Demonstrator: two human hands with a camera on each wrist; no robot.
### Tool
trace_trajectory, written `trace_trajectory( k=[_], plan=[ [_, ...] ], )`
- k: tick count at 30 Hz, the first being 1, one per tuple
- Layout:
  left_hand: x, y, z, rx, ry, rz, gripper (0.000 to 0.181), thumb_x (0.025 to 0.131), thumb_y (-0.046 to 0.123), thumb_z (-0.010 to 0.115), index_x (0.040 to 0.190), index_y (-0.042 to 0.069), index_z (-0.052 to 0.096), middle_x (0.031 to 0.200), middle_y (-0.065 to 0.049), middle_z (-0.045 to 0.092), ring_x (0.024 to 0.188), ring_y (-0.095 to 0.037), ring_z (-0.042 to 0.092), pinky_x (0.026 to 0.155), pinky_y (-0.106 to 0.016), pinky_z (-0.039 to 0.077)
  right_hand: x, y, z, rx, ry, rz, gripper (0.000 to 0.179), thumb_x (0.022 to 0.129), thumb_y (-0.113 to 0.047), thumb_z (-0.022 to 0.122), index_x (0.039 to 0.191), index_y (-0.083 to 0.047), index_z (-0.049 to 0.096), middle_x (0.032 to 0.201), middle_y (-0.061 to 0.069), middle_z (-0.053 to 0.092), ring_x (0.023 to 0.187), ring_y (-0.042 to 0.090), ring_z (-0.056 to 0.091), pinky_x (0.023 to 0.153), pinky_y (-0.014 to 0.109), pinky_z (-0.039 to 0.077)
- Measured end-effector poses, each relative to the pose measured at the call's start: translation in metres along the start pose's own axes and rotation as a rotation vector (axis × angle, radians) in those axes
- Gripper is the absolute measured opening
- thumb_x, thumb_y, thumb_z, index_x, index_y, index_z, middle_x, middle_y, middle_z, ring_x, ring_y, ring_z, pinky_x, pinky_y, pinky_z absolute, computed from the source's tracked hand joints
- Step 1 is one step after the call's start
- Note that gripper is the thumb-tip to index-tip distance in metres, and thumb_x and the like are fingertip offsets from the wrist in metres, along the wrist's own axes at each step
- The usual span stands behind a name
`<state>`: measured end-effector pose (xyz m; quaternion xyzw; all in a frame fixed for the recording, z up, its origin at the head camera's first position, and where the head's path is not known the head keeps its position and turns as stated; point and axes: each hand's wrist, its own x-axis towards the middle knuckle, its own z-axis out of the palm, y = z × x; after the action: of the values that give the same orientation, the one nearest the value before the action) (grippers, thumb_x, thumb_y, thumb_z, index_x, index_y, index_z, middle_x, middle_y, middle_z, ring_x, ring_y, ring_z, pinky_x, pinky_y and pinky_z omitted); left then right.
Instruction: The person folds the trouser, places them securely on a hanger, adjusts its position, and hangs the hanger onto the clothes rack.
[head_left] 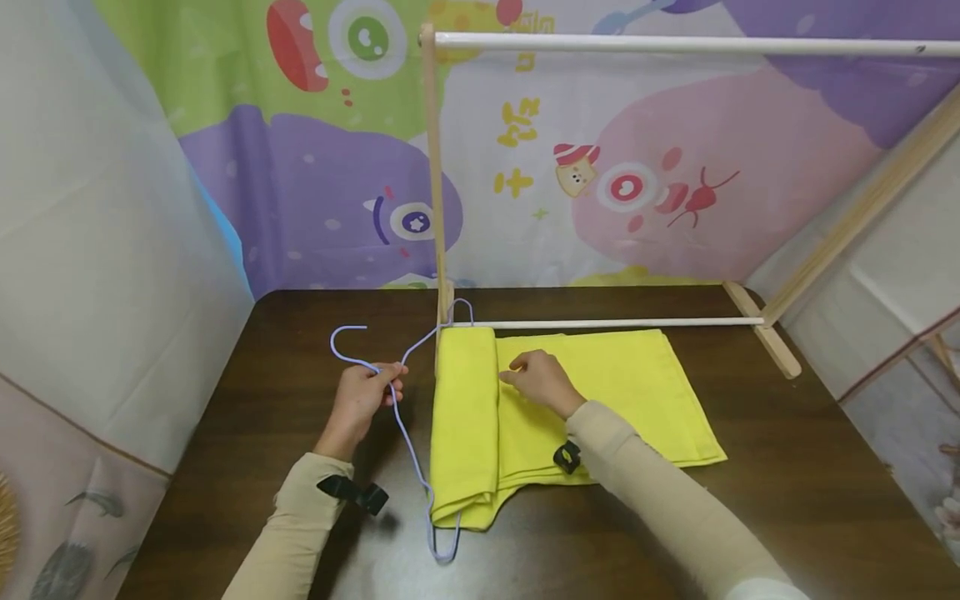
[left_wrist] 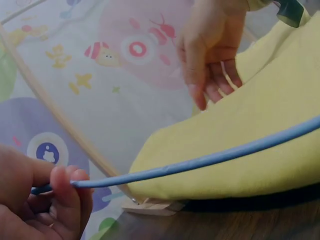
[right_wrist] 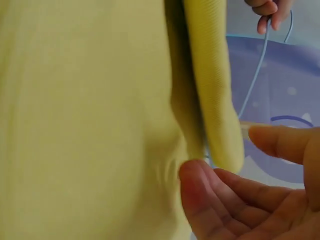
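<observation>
My left hand (head_left: 364, 398) pinches a light blue wire hanger (head_left: 407, 437) near the base of its hook, between thumb and fingers. The hanger stretches along the left side of a folded yellow cloth (head_left: 611, 392), and both its ends stick out past the cloth's folded-over strip (head_left: 465, 417). That strip lies across the hanger, hiding its middle. Beside the strip's right edge is my right hand (head_left: 546, 382), over the cloth. In the right wrist view, its thumb (right_wrist: 280, 142) and fingers stand apart near the rounded fold, with no grip on it.
Behind the cloth stands a rack with wooden posts (head_left: 435, 183), a white top rail (head_left: 675, 45) and a thin lower rail (head_left: 600, 323). Its right foot (head_left: 765, 333) rests on the dark wooden table (head_left: 247, 433). A cartoon-printed curtain (head_left: 517, 208) hangs at the back.
</observation>
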<state>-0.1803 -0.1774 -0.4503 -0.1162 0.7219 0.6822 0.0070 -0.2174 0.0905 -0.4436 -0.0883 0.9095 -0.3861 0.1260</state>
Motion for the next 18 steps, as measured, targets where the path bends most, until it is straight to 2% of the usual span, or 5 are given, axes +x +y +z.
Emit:
trace_trajectory(
  k=[3, 7, 10, 14, 18],
  plan=[
    [0.0, -0.002, -0.004, 0.021, -0.026, 0.0, 0.028, 0.097, 0.008, 0.057, 0.105, -0.018, 0.064, 0.059, 0.001, 0.059, 0.049, -0.006, 0.054, 0.046, -0.016, 0.042, 0.002, 0.003, 0.004, 0.038, -0.073, 0.058, 0.04, 0.095, -0.025, 0.065, 0.118, 0.007, 0.065, 0.08, 0.012, 0.069, 0.065, 0.02, 0.063, 0.073, 0.036, 0.053],
    [0.001, -0.001, -0.007, 0.059, -0.059, 0.002, 0.032, 0.098, 0.012, 0.059, 0.106, -0.018, 0.064, 0.058, 0.001, 0.058, 0.047, -0.005, 0.05, 0.046, -0.017, 0.04, 0.003, 0.005, 0.01, 0.162, -0.139, 0.087, 0.038, 0.094, -0.022, 0.066, 0.117, 0.008, 0.064, 0.077, 0.011, 0.068, 0.064, 0.019, 0.063, 0.063, 0.031, 0.053],
    [0.001, 0.0, -0.008, 0.045, -0.07, -0.007, 0.033, 0.098, 0.012, 0.06, 0.107, -0.019, 0.063, 0.059, 0.001, 0.057, 0.048, -0.005, 0.052, 0.047, -0.016, 0.043, 0.005, 0.006, 0.015, 0.27, -0.19, 0.093, 0.029, 0.093, -0.019, 0.068, 0.105, 0.007, 0.064, 0.074, 0.012, 0.066, 0.06, 0.018, 0.063, 0.06, 0.03, 0.054],
    [0.0, 0.0, -0.009, 0.009, -0.057, -0.013, 0.028, 0.095, 0.006, 0.062, 0.105, -0.02, 0.063, 0.058, 0.001, 0.057, 0.048, -0.005, 0.054, 0.047, -0.016, 0.045, 0.007, 0.005, 0.023, 0.421, -0.272, 0.138, 0.022, 0.091, -0.017, 0.069, 0.09, 0.002, 0.058, 0.071, 0.012, 0.064, 0.055, 0.017, 0.062, 0.058, 0.031, 0.055],
    [-0.001, -0.002, -0.008, 0.009, -0.015, 0.0, 0.024, 0.091, 0.002, 0.064, 0.101, -0.019, 0.064, 0.056, 0.001, 0.057, 0.046, -0.005, 0.054, 0.046, -0.015, 0.044, 0.009, 0.004, 0.031, 0.559, -0.317, 0.189, 0.026, 0.093, -0.021, 0.068, 0.101, 0.003, 0.062, 0.075, 0.012, 0.068, 0.055, 0.015, 0.063, 0.056, 0.03, 0.055]
  ],
)
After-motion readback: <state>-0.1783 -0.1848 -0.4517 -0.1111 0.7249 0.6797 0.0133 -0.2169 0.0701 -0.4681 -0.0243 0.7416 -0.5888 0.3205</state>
